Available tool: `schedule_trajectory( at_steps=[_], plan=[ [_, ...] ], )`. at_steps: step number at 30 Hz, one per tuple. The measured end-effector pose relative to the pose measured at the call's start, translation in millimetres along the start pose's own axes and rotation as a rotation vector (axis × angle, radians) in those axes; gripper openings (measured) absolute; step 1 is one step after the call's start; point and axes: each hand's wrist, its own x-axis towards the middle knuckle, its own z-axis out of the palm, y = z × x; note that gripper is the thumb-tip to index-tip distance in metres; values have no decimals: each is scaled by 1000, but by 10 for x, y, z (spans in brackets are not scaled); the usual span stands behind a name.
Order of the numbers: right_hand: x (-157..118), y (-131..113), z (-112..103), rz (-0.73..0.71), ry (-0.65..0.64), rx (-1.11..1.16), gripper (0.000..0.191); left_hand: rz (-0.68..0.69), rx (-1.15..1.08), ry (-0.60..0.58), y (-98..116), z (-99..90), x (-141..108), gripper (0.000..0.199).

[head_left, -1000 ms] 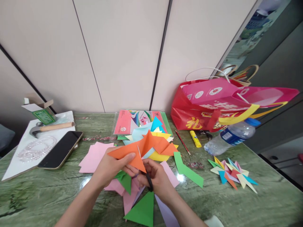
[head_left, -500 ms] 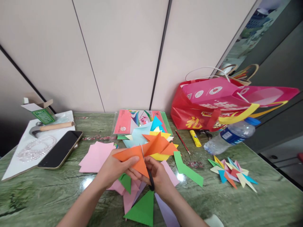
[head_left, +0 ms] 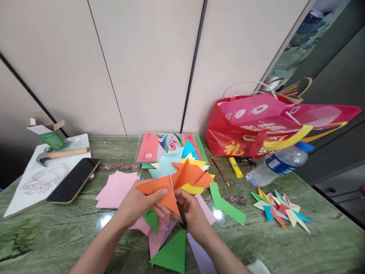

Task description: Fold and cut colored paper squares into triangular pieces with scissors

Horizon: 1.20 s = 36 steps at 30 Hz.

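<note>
My left hand (head_left: 141, 203) pinches a folded piece of orange paper (head_left: 155, 185), thumb on top and fingers beneath. In my right hand (head_left: 192, 211) is a pair of scissors (head_left: 181, 215) with black handles, its thin blade lying across the orange paper. Part of the scissors is hidden behind the paper and my fingers. Just beyond the blade lie more orange paper pieces (head_left: 189, 173) on yellow and light blue ones. Below my hands are a green paper triangle (head_left: 172, 253), pink scraps and a purple strip (head_left: 201, 253).
Pink paper (head_left: 118, 188) lies left, a bent green strip (head_left: 228, 207) right. Paper stars (head_left: 281, 209), a glue stick (head_left: 235, 167), a red pencil (head_left: 220, 171), a bottle (head_left: 281, 163) and a red bag (head_left: 228, 133) are further right. A phone (head_left: 73, 180) and hammer (head_left: 68, 152) are left.
The scissors have shifted very slightly, their handle tilting a little to the right. Both hands and the orange paper stay almost in place.
</note>
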Motion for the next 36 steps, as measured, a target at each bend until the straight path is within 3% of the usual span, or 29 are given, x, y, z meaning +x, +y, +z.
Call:
schedule_trajectory(
  at_steps=[17,22,26,29,31,33,36],
  plan=[
    [-35,-34,17,47,14,-39,35,22,44,-26,-9,-39,8,18],
    [-13,-8,6,-19,123,-85,26,55,301,61,-2,-332,37,19],
    [34,32,-42,-107,314,-109,27,64,507,1,-60,-645,98,16],
    [63,39,-105,-249,500,-237,30,54,667,263,-151,-777,179,47],
    [80,42,-153,-321,568,-342,31,122,756,425,-207,-786,230,58],
    [99,61,-196,-307,571,-417,30,200,799,511,-234,-732,262,55],
    [130,120,-226,-173,505,-446,31,315,789,535,-221,-573,264,39]
  ],
)
